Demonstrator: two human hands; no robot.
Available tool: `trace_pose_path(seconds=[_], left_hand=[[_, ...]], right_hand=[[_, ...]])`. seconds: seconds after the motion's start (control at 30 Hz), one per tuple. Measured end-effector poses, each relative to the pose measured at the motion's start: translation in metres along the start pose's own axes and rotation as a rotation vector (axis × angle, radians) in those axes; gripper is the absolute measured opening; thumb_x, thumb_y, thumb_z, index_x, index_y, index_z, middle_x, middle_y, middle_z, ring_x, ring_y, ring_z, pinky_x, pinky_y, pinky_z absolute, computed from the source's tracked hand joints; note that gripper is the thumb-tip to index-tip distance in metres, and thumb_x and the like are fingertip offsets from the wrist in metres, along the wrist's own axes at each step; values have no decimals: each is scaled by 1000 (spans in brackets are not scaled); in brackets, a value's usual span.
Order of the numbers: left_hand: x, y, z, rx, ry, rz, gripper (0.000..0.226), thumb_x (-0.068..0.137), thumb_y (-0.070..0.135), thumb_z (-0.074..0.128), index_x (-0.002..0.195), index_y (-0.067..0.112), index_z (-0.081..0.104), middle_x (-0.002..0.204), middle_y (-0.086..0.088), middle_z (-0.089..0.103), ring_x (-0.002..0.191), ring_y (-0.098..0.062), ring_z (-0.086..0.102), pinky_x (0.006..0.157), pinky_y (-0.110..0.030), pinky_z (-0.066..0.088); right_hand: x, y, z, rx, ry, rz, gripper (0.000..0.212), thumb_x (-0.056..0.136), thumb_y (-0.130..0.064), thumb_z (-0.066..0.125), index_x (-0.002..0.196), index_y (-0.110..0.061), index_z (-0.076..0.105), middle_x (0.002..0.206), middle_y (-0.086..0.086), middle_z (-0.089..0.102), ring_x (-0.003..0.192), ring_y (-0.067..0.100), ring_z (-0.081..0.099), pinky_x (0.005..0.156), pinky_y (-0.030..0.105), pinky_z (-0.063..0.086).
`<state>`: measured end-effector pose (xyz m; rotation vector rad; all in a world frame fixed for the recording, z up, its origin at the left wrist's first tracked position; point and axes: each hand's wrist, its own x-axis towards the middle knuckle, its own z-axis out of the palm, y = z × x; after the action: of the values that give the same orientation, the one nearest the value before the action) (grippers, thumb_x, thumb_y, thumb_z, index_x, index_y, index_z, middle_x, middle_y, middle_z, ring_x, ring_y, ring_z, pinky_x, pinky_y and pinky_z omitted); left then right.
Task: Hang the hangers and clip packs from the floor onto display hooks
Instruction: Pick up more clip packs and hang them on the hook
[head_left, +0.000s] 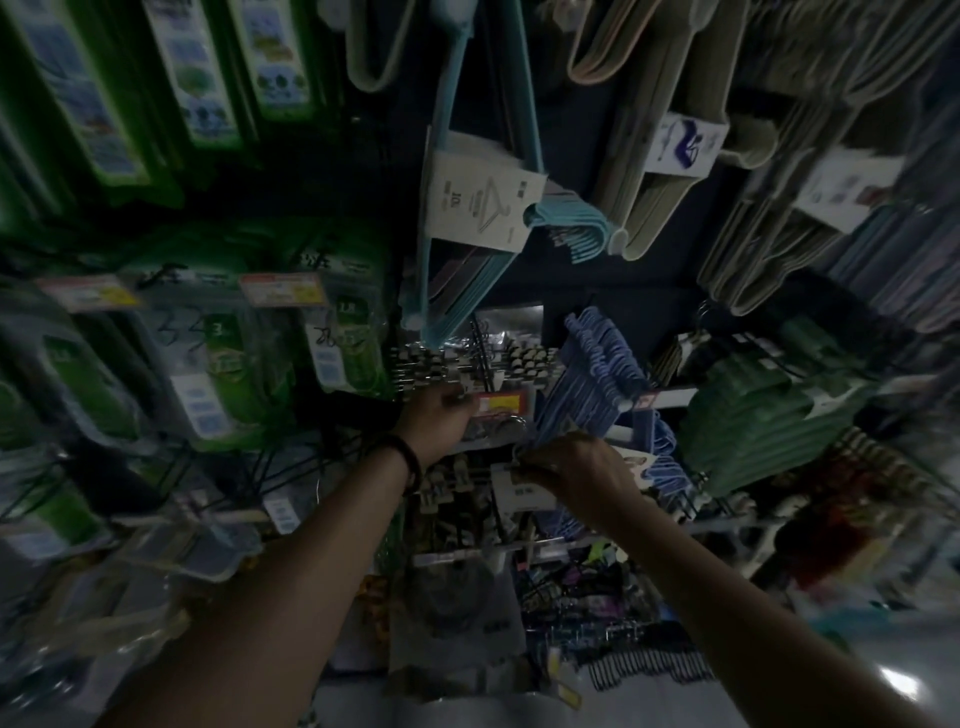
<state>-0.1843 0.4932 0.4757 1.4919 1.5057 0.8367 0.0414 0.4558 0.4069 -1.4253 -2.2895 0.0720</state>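
Both arms reach up to a dim display wall. My left hand (441, 421) grips the front end of a metal display hook (470, 387) beside its red and yellow price tag (505, 404). My right hand (576, 475) is closed on the top of a blue hanger pack (597, 379) with a white label (522, 496), held just below and right of that hook. Packs of metal clips (524, 358) hang on the hook behind the tag.
Green packaged goods (234, 364) hang to the left. Teal hangers (467, 249) and beige hangers (670, 171) hang above, green hangers (758, 426) to the right. More clip packs (452, 483) and dark hangers (644, 665) fill the lower hooks. Pale floor (883, 670) shows at lower right.
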Motion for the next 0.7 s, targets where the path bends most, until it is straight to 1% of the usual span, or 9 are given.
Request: trace_pose_path(seconds=[0.07, 0.1, 0.2, 0.27, 0.33, 0.43, 0.53, 0.6, 0.7], left_hand=[[-2, 6, 9, -112, 71, -18, 19, 92, 10, 71, 79, 23, 64, 93, -8, 72, 89, -27, 68, 87, -38, 54], [-3, 9, 13, -150, 89, -6, 23, 87, 5, 73, 81, 25, 63, 91, -5, 71, 86, -23, 67, 84, -36, 53], [-3, 8, 16, -119, 81, 83, 45, 75, 5, 79, 109, 30, 64, 101, 4, 72, 93, -13, 68, 88, -35, 57], [-1, 8, 14, 107, 90, 165, 51, 78, 13, 83, 123, 27, 64, 106, 10, 71, 97, -9, 68, 92, -31, 56], [-1, 10, 11, 290, 138, 232, 40, 87, 26, 82, 124, 23, 69, 106, 10, 72, 99, -8, 67, 92, -28, 54], [3, 13, 1, 415, 200, 302, 25, 95, 43, 72, 113, 26, 77, 108, 7, 75, 99, -11, 68, 89, -30, 55], [14, 18, -8, 520, 189, 335, 19, 96, 46, 70, 104, 31, 78, 104, 10, 65, 96, -12, 65, 84, -29, 51], [19, 23, -10, 525, 169, 325, 14, 96, 45, 70, 101, 34, 77, 106, 8, 71, 99, -15, 67, 83, -28, 50], [21, 27, -8, 537, 163, 298, 8, 95, 46, 70, 96, 39, 73, 107, 5, 75, 99, -18, 68, 85, -35, 55]], right_hand=[[0, 8, 1, 43, 22, -18, 20, 93, -36, 79, 113, -31, 81, 108, -10, 80, 89, 9, 75, 74, 27, 61], [-1, 12, 2, 45, 50, -41, 19, 92, -34, 80, 111, -30, 82, 107, -9, 80, 88, 11, 75, 73, 29, 61], [-2, 25, 8, 22, 123, -72, 18, 92, -36, 80, 109, -29, 83, 103, -7, 81, 87, 15, 74, 71, 33, 61], [1, 30, 12, 14, 149, -77, 21, 95, -42, 73, 111, -31, 83, 102, -7, 81, 87, 16, 73, 75, 36, 60], [5, 32, 15, -5, 180, -143, 22, 96, -41, 70, 109, -30, 83, 99, -6, 81, 84, 17, 72, 77, 34, 59], [13, 35, 22, -31, 226, -235, 22, 96, -37, 67, 106, -28, 84, 97, -6, 81, 82, 19, 72, 78, 33, 56], [24, 40, 33, -42, 239, -237, 23, 98, -40, 64, 108, -31, 82, 103, -5, 80, 92, 24, 72, 81, 39, 59], [34, 43, 39, -61, 265, -266, 16, 95, -34, 74, 109, -30, 82, 104, -2, 80, 99, 27, 71, 83, 39, 59], [50, 50, 44, -79, 274, -323, 20, 101, -34, 64, 115, -31, 79, 108, -1, 79, 104, 29, 70, 88, 43, 57]])
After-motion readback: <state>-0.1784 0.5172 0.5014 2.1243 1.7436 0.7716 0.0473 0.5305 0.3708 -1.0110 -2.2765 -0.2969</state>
